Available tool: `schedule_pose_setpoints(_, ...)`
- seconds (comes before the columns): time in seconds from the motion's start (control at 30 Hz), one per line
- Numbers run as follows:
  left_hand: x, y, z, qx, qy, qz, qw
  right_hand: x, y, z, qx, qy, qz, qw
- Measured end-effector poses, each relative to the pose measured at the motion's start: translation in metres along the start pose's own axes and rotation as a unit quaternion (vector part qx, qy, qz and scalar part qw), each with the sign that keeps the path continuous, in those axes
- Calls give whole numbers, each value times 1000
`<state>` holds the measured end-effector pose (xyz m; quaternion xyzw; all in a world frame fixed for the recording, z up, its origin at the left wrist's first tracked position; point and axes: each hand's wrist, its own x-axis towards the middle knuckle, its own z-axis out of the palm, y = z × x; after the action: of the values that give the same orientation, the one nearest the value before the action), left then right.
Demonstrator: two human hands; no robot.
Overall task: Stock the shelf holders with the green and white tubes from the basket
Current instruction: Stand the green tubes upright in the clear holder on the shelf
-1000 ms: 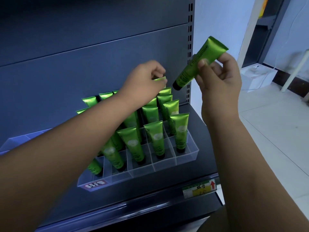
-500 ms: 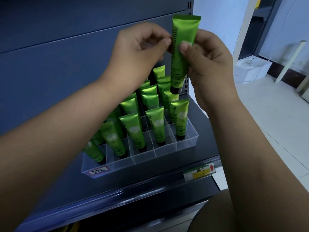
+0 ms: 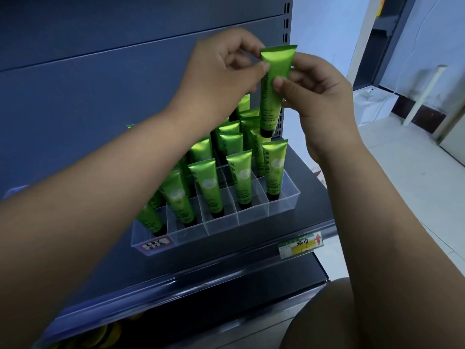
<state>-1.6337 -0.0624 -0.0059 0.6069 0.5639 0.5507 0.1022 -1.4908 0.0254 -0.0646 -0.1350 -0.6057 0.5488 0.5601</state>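
A green tube with a black cap hangs upright, cap down, above the back right of the clear divided holder. My left hand pinches its upper left edge with thumb and fingers. My right hand grips its right side, thumb across the front. Several green tubes stand cap down in the holder's compartments, filling the rows behind the front one. The basket is not in view.
The holder sits on a dark shelf against a blue back panel. A yellow price label is on the shelf's front rail. Tiled floor lies to the right, with a white box farther off.
A second ago my left hand was at a tube in the back row and my right hand held the tube tilted. Now both hands hold it upright above the holder.
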Motion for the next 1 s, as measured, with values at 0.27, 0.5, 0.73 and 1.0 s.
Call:
schedule_pose_setpoints(0.27, -10, -5, 6, -12, 13, -30, 999, -5, 0, -6, -41, 1, -9, 999)
schedule_pose_setpoints(0.5, -12, -6, 12, 7, 1, -46, 999, -7, 5, -11, -52, -1, 8, 999)
schedule_pose_setpoints(0.73, -13, 2, 14, -1, 20, -5, 1000, -8, -8, -12, -93, 24, -58, 994)
schedule_pose_setpoints(1.0, -20, 25, 19, 0, 9, 78, 997, -15, -35, -26, -102, 6, -126, 987)
